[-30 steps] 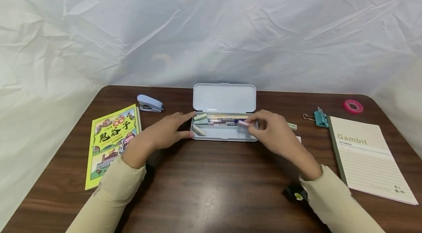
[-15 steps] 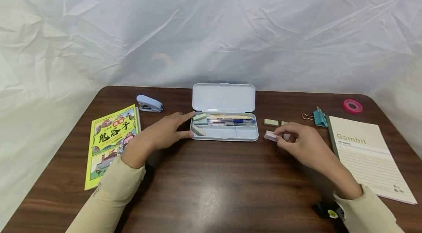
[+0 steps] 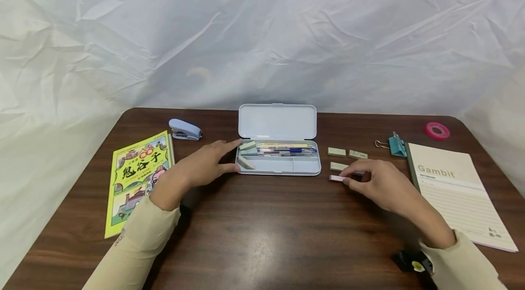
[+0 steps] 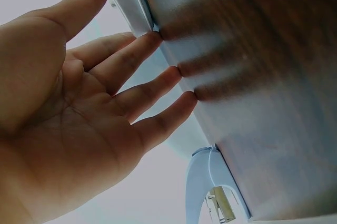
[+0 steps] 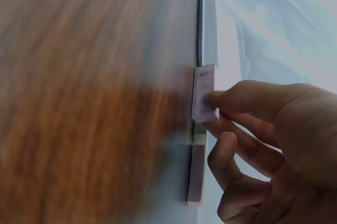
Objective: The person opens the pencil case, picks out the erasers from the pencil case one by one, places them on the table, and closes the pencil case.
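A pale blue pencil case (image 3: pixel 277 121) stands with its lid up at the middle of the table, in the head view. My left hand (image 3: pixel 198 164) touches its left end with thumb and fingertips, the fingers fairly straight in the left wrist view. Pens (image 3: pixel 285 149) and two pale green erasers (image 3: pixel 247 163) lie inside. To the right of the case, my right hand (image 3: pixel 381 185) pinches a lilac eraser (image 5: pixel 204 92) at the table top. Pale green erasers (image 3: pixel 336 151) lie just beyond it. The right wrist view shows another pinkish eraser (image 5: pixel 196 174) below the fingers.
A blue stapler (image 3: pixel 185 129) and a yellow comic book (image 3: pixel 141 173) lie at the left. On the right are a teal binder clip (image 3: pixel 397 146), a notebook (image 3: pixel 459 189) and a pink tape roll (image 3: pixel 437 131). A white sheet hangs behind the table.
My right hand has moved right, out of the pencil case, carrying the lilac eraser, and has brought it down to the table nearer me. My left hand has stayed on the case.
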